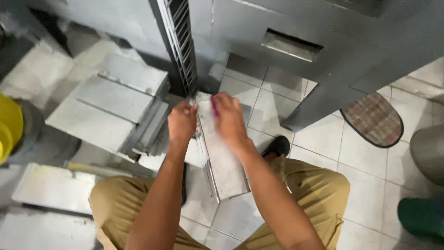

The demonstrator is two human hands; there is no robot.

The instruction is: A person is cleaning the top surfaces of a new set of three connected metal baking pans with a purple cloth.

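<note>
Left hand (pixel 181 121): fingers clenched around the upper edge of the flat metal tray (pixel 222 157), gripping it at about 12 o'clock of the tray.
Right hand (pixel 229 118): laid on the top of the tray just beside the left hand, fingers curled over a small pink thing (pixel 214 104); the hand is blurred, so it seems to be grasping it, though what the pink thing is cannot be told.
Metal tray: a long grey sheet held on edge between the person's knees, its far end meeting the foot of a wire rack (pixel 181 46) at 12 o'clock, its near end pointing to 6 o'clock.
Wire rack: a ladder-like metal frame running up toward 12 o'clock against a grey steel cabinet (pixel 296 55).
Stack of trays (pixel 111 111): more flat grey trays piled at 9 o'clock from the hands, well apart from the held one.
Yellow bucket (pixel 9 129): at the left edge, 9 o'clock.
Floor mat (pixel 373 119): brown and checked, on the pale tiled floor (pixel 323 139) at 3 o'clock.
Legs: tan trousers (pixel 314 190) at 6 o'clock, a black shoe (pixel 277 146) just right of the tray.
</note>
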